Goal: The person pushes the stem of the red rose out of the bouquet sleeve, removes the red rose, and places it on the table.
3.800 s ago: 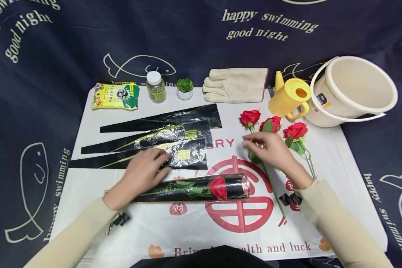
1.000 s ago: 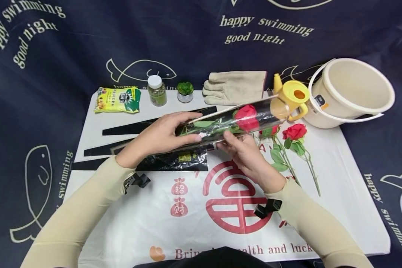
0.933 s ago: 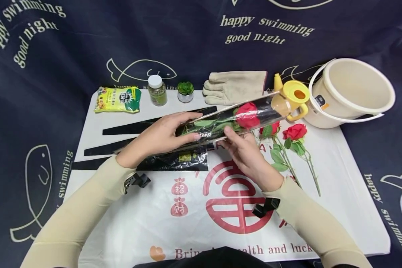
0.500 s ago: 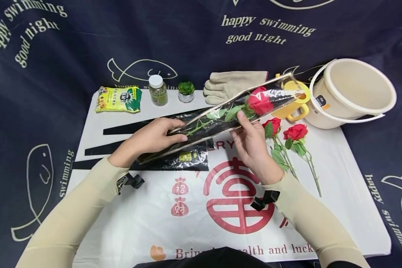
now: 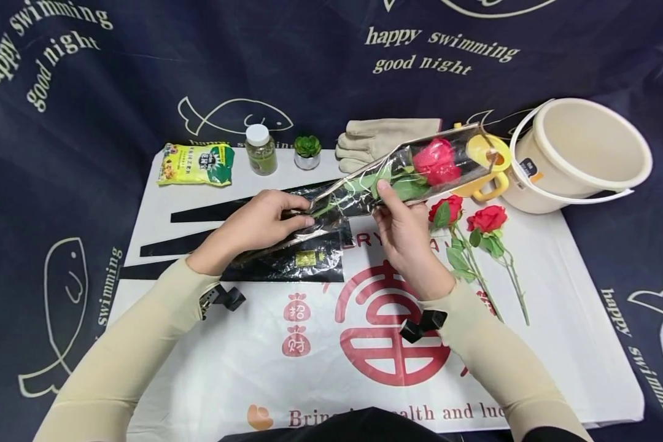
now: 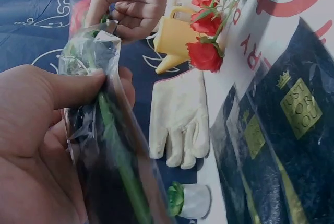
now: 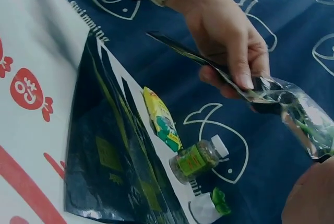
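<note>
A single red rose (image 5: 436,162) lies inside a clear-fronted black flower sleeve (image 5: 464,175), lifted at a slant above the table. My left hand (image 5: 259,224) pinches the narrow part of the sleeve around the green stem (image 6: 117,151), thumb in front. My right hand (image 5: 406,230) grips the lower edge just below the bloom, its thumb on the clear film by the leaves. In the left wrist view the film is creased close to the left thumb. Under the sleeve lie several flat black flower sleeves (image 5: 276,261) with gold print, partly hidden by the left arm.
Loose red roses (image 5: 486,218) lie right of the right hand. Behind stand a yellow watering can (image 5: 477,184), partly covered by the sleeve, and a cream bucket (image 5: 552,178). A glove (image 5: 364,144), small succulent (image 5: 307,150), jar (image 5: 261,150) and yellow-green packet (image 5: 195,164) line the back edge.
The wrapped rose lay on the table at first; both hands have since lifted it, wide end up toward the watering can. In the last half second the film has buckled between the hands.
</note>
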The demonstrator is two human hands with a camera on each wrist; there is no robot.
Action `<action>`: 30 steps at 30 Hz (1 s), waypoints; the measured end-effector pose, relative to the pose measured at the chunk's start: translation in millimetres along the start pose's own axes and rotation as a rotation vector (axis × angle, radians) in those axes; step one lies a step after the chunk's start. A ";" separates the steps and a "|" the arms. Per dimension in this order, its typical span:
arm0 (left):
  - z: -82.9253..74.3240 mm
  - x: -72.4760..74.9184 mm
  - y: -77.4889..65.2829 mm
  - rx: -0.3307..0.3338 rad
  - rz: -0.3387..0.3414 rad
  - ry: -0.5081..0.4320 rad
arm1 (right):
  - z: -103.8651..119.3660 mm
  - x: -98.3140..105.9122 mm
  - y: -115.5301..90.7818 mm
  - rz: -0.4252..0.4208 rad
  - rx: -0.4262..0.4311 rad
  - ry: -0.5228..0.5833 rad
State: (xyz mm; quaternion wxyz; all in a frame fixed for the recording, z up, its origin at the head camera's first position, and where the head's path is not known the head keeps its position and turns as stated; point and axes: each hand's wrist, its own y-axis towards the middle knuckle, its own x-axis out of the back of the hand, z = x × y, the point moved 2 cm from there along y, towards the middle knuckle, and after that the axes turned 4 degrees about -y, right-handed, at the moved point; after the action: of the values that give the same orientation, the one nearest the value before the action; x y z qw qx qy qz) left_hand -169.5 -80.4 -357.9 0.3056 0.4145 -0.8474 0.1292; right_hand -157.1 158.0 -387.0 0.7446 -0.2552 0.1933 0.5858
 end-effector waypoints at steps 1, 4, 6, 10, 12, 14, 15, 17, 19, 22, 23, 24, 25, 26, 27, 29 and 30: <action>-0.8 0.6 0.0 0.000 -0.009 0.003 | -1.0 -1.8 -1.4 0.009 0.011 -0.008; -4.4 2.7 -0.4 0.005 -0.022 0.033 | -4.8 -6.8 -6.1 0.037 0.034 -0.023; -7.0 3.8 -0.7 0.013 -0.025 0.056 | -8.2 -10.6 -9.4 0.063 0.048 -0.030; -12.2 4.2 -0.1 -0.002 -0.027 0.079 | -18.0 -17.7 -17.5 0.113 0.036 -0.075; -14.1 3.7 1.1 -0.011 -0.030 0.077 | -22.5 -20.3 -20.5 0.129 0.026 -0.098; -15.2 3.0 2.5 -0.012 -0.028 0.069 | -25.5 -21.2 -22.1 0.132 0.015 -0.108; -15.3 2.7 3.1 -0.010 -0.025 0.062 | -26.2 -21.3 -22.3 0.130 0.009 -0.100; -14.5 2.6 4.0 0.002 -0.016 0.050 | -25.9 -20.5 -21.3 0.125 0.005 -0.087; -12.5 3.0 4.3 0.013 -0.006 0.030 | -24.1 -18.6 -19.6 0.113 0.011 -0.079; -7.2 5.0 2.7 0.039 0.006 0.005 | -19.4 -14.5 -16.6 0.097 0.034 -0.074; -5.3 5.8 1.9 0.047 0.009 -0.005 | -17.6 -12.9 -15.5 0.091 0.043 -0.070; -3.5 6.8 0.8 0.054 0.012 -0.015 | -15.8 -11.2 -14.2 0.088 0.052 -0.069; -2.0 8.0 -0.4 0.063 0.013 -0.021 | -13.8 -9.5 -13.1 0.085 0.057 -0.073; -0.7 9.0 -1.4 0.065 0.018 -0.029 | -11.8 -7.4 -11.5 0.084 0.061 -0.076; 0.2 10.0 -2.4 0.066 0.020 -0.038 | -9.6 -5.5 -10.1 0.082 0.063 -0.078; 1.7 11.9 -4.0 0.077 0.030 -0.060 | -4.7 -1.1 -6.4 0.074 0.066 -0.086; 2.2 12.6 -4.7 0.084 0.034 -0.070 | -1.9 1.3 -4.3 0.069 0.065 -0.088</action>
State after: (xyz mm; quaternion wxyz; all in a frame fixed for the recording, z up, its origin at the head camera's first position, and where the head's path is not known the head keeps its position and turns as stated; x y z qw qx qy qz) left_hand -172.6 -92.2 -351.9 0.2562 0.4168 -0.8582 0.1552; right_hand -152.6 157.1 -388.6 0.7397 -0.1979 0.1879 0.6151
